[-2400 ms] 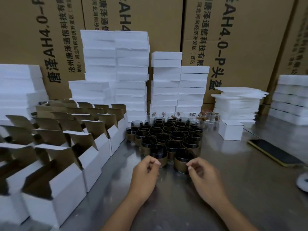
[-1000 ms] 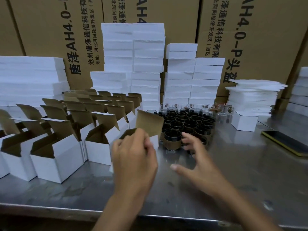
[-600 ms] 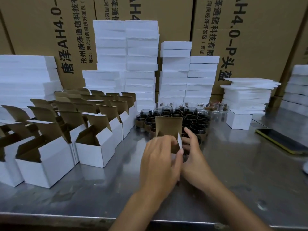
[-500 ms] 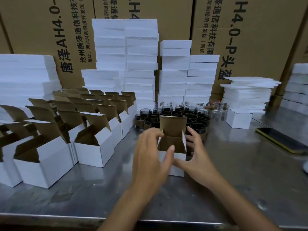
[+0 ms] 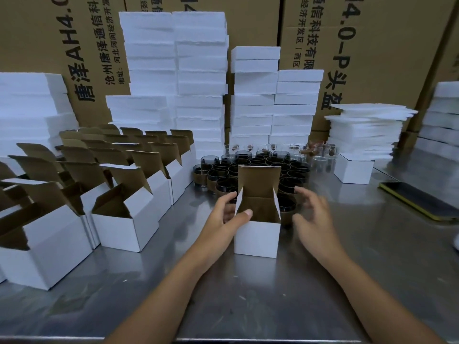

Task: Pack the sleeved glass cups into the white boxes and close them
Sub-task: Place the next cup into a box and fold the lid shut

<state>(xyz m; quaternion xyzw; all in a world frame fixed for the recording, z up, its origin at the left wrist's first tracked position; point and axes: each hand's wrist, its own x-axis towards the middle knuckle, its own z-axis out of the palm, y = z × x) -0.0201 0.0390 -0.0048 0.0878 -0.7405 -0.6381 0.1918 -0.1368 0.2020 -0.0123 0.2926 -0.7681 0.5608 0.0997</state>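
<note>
Right hand (image 5: 313,214) withdrawn from open white box (image 5: 257,234), fingers spread, seemingly empty, near sleeved cups (image 5: 289,182); left hand (image 5: 221,219) grips box's left wall.

The brown carton (image 5: 37,45) at ten o'clock carries sideways black print: "唐泽AH4.0", then "沧州唐泽通信科技" and "地址:河北河间经济开" (each line cut off by the top edge). A second carton (image 5: 397,58) at one o'clock reads "4.0-P头盔", "信科技有限" and "经济开发区(西区".
</note>
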